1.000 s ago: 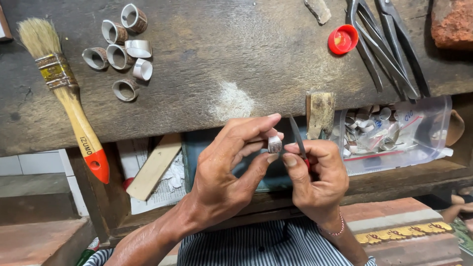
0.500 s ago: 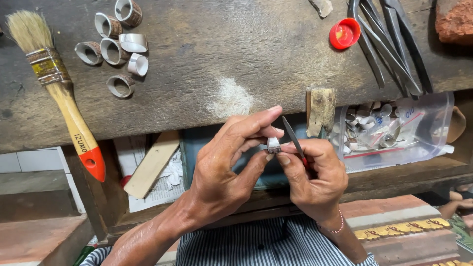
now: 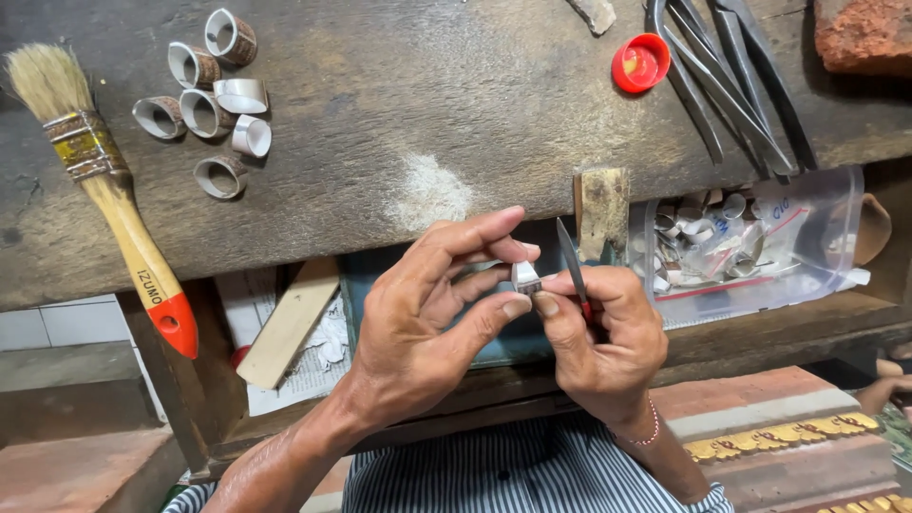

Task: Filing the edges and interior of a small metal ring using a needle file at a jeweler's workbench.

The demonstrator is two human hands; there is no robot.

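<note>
My left hand (image 3: 432, 318) pinches a small silver ring piece (image 3: 524, 276) between thumb and fingers, just below the edge of the dark wooden bench (image 3: 399, 114). My right hand (image 3: 603, 332) touches the same piece with thumb and forefinger and also grips a thin dark pointed tool (image 3: 573, 261) with a red handle end, its tip pointing up. Both hands meet over an open drawer (image 3: 380, 285) under the bench.
Several silver ring bands (image 3: 209, 100) lie at the bench's upper left beside a paintbrush (image 3: 109, 195) with a red-tipped handle. A red cap (image 3: 639, 63), dark tongs (image 3: 727, 81), a brick (image 3: 860, 38), a wooden bench pin (image 3: 602, 211) and a plastic bag of metal pieces (image 3: 750, 242) are at right.
The ring piece has been turned slightly between the fingers and the hands have shifted a little lower; the pointed tool stays in the right hand.
</note>
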